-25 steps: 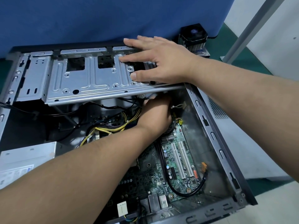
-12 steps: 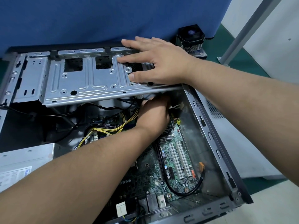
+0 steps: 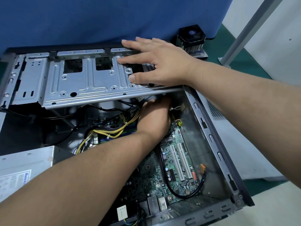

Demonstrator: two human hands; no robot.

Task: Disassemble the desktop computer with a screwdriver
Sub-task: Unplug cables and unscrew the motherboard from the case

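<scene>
An open desktop case (image 3: 216, 144) lies on its side with the green motherboard (image 3: 175, 160) showing inside. A grey metal drive cage (image 3: 84, 82) spans the far end of the case. My right hand (image 3: 159, 62) lies flat on the cage's right end with fingers spread straight. My left hand (image 3: 154, 118) reaches under the cage's front edge, near the yellow cable bundle (image 3: 114, 129). Its fingers are hidden beneath the metal, so what they touch cannot be seen. No screwdriver is in view.
A silver power supply (image 3: 24, 167) sits at the left of the case. A loose heatsink with fan (image 3: 192, 39) stands beyond the case's far right corner, by the blue partition (image 3: 114, 18). A black cable (image 3: 189, 191) loops over the board. A grey post (image 3: 247, 28) rises at right.
Both hands stay in place on and under the drive cage. Only the view has shifted a little.
</scene>
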